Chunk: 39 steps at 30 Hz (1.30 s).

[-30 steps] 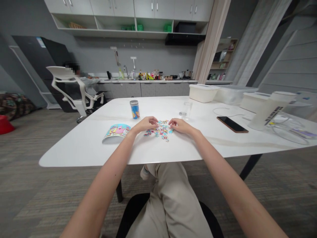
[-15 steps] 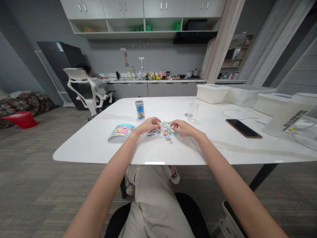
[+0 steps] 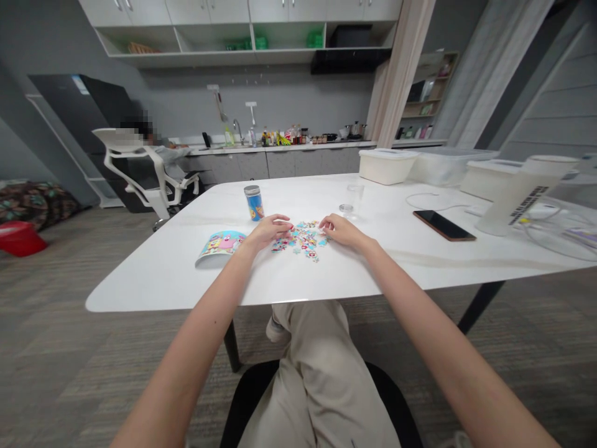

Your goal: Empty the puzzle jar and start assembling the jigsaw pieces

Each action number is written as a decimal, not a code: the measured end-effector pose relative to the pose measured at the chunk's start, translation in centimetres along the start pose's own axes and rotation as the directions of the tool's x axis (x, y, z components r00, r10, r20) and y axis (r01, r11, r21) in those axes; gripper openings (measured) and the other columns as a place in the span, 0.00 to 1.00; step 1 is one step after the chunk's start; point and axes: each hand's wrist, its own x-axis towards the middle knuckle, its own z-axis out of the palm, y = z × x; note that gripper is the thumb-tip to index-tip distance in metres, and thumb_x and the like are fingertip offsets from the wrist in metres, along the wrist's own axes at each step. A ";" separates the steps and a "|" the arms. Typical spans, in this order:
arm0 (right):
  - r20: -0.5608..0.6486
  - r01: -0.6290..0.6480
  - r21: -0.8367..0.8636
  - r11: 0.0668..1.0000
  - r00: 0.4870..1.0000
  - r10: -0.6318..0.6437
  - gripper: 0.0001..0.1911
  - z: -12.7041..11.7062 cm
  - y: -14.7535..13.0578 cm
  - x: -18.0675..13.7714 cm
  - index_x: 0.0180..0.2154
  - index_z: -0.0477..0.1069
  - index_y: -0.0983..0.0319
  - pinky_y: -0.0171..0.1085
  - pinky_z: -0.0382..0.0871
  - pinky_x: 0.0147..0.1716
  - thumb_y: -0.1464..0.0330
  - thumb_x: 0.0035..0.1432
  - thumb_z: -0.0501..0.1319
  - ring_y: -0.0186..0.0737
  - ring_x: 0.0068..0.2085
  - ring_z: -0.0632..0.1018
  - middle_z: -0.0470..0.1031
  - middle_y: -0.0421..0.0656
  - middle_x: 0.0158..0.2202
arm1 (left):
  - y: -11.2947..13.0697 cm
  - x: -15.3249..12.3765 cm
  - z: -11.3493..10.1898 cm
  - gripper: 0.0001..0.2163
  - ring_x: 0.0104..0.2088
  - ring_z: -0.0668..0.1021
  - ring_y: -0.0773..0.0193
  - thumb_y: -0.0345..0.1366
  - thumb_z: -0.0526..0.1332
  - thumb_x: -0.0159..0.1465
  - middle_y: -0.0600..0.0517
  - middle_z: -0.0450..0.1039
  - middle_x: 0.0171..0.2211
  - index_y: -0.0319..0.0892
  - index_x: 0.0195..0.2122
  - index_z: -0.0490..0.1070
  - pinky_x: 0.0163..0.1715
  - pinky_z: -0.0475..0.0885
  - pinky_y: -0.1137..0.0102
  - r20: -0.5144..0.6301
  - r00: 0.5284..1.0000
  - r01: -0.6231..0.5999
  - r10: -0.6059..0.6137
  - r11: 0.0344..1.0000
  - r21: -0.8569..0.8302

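Note:
A loose pile of small, colourful jigsaw pieces [image 3: 305, 239] lies on the white table [image 3: 280, 283] in front of me. My left hand [image 3: 270, 228] is at the pile's left side, fingers bent and closed around a small reddish jigsaw piece [image 3: 291, 228]. At the right edge, my right hand [image 3: 339, 229] has its thumb and fingertips pinched together low over the pieces; what lies between them is too small to make out. Left of my left forearm rests a curved cartoon picture sheet [image 3: 220, 244]. Behind my left hand stands a blue cartoon canister [image 3: 254, 204] with a silver lid.
Beyond my right hand are a clear jar [image 3: 355, 196] and a round lid [image 3: 346, 208]. A phone [image 3: 444, 225], a white cup [image 3: 522, 196], cables and lidded boxes [image 3: 387, 167] occupy the right side. A person sits in a white chair [image 3: 135, 162] at the back left.
My view has turned and shifted slightly, so the table appears moved left and up. Both hands stay at the pile, with the left drawn back a little from its middle.

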 end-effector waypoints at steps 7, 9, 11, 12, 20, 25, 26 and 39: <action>0.034 -0.072 -0.054 0.996 0.997 0.074 0.10 0.0 1.1 -0.3 0.40 0.79 0.64 0.35 0.66 0.41 0.71 0.57 0.62 0.37 0.34 0.73 0.74 0.47 0.36 | -0.1 0.2 1.3 0.18 0.30 0.81 0.65 0.17 0.69 0.50 0.50 0.77 0.29 0.37 0.37 0.66 0.37 0.77 0.69 -0.051 0.996 0.065 -0.067 0.997 -0.035; 0.026 -0.075 -0.060 0.995 0.997 0.077 0.10 -0.1 1.0 -0.4 0.40 0.79 0.64 0.35 0.66 0.40 0.70 0.57 0.62 0.37 0.34 0.73 0.74 0.47 0.36 | -0.1 0.1 1.6 0.19 0.32 0.82 0.63 0.18 0.69 0.50 0.48 0.78 0.30 0.38 0.38 0.65 0.40 0.77 0.68 -0.042 0.995 0.086 -0.088 0.995 -0.048; 0.020 -0.083 -0.063 0.995 0.996 0.085 0.10 -0.1 0.9 -0.5 0.41 0.79 0.65 0.35 0.66 0.41 0.70 0.58 0.62 0.37 0.34 0.73 0.73 0.47 0.36 | -0.1 0.0 1.8 0.19 0.32 0.82 0.61 0.19 0.70 0.49 0.48 0.78 0.30 0.38 0.38 0.65 0.40 0.77 0.66 -0.029 0.994 0.099 -0.101 0.994 -0.051; 0.020 -0.088 -0.062 0.994 0.996 0.089 0.11 -0.1 0.8 -0.5 0.41 0.79 0.65 0.35 0.66 0.41 0.70 0.59 0.62 0.37 0.34 0.73 0.73 0.47 0.36 | -0.1 0.0 1.9 0.19 0.32 0.82 0.60 0.20 0.71 0.49 0.48 0.78 0.29 0.38 0.38 0.65 0.40 0.77 0.65 -0.020 0.994 0.104 -0.105 0.993 -0.051; 0.035 -0.064 -0.040 0.997 0.997 0.065 0.09 -0.1 0.6 -0.6 0.39 0.79 0.64 0.34 0.66 0.39 0.69 0.56 0.65 0.36 0.34 0.72 0.72 0.44 0.35 | -0.2 0.4 2.5 0.16 0.27 0.79 0.68 0.23 0.70 0.51 0.48 0.78 0.30 0.38 0.39 0.70 0.30 0.72 0.73 0.028 0.995 0.096 -0.096 0.995 0.008; 0.042 -0.039 -0.028 0.999 0.998 0.041 0.10 0.0 0.4 -0.6 0.41 0.78 0.63 0.34 0.66 0.40 0.71 0.57 0.63 0.35 0.34 0.72 0.72 0.44 0.35 | -0.3 0.4 2.1 0.13 0.26 0.77 0.68 0.23 0.70 0.52 0.48 0.77 0.28 0.36 0.37 0.71 0.29 0.70 0.74 -0.014 0.997 0.082 -0.082 0.996 0.016; 0.050 -0.040 -0.032 0.999 0.998 0.042 0.09 -0.1 0.2 -0.6 0.40 0.78 0.64 0.33 0.66 0.40 0.71 0.57 0.63 0.35 0.34 0.72 0.72 0.44 0.35 | -0.2 0.4 2.0 0.12 0.27 0.78 0.68 0.23 0.70 0.52 0.47 0.78 0.28 0.35 0.36 0.72 0.30 0.71 0.74 -0.020 0.997 0.079 -0.079 0.997 0.001; 0.123 -0.058 -0.103 0.993 0.990 0.070 0.09 -0.4 -0.7 -0.3 0.40 0.77 0.66 0.32 0.65 0.38 0.74 0.57 0.61 0.37 0.35 0.74 0.75 0.47 0.36 | -0.3 0.4 -0.3 0.14 0.37 0.81 0.64 0.24 0.71 0.52 0.45 0.80 0.35 0.35 0.39 0.71 0.43 0.75 0.68 0.033 0.999 -0.009 0.011 0.999 -0.036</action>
